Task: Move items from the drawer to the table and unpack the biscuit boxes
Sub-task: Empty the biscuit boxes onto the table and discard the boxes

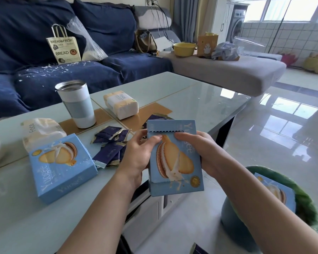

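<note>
I hold a light blue cardboard biscuit box point(174, 158) printed with a cream sandwich biscuit in both hands, upright above the near edge of the pale glass-topped coffee table point(200, 92). My left hand point(138, 156) clasps the box's left side with the thumb pressed on the front just below a perforated tear strip. My right hand point(198, 149) wraps its right side, thumb tip pressed on the front at the same strip. The strip looks partly torn along the upper part of the box, though the box is not open.

To the left of the held box, a second light blue biscuit box point(62, 167) of the same design lies flat on the table. Between the two boxes sits a loose heap of dark navy foil biscuit sachets point(110, 147) with gold edges; a few more show behind the top of the held box. Further back and left of the held box stands a white and pale blue insulated tumbler point(77, 105) with a steel rim. Right of the tumbler lies a plastic-wrapped pack of face tissues point(121, 104), and another soft tissue pack point(42, 132) rests just behind the flat box.

Below and right of the held box, off the table, a third blue biscuit box point(277, 195) sits inside a green-lined round bin point(305, 200).
</note>
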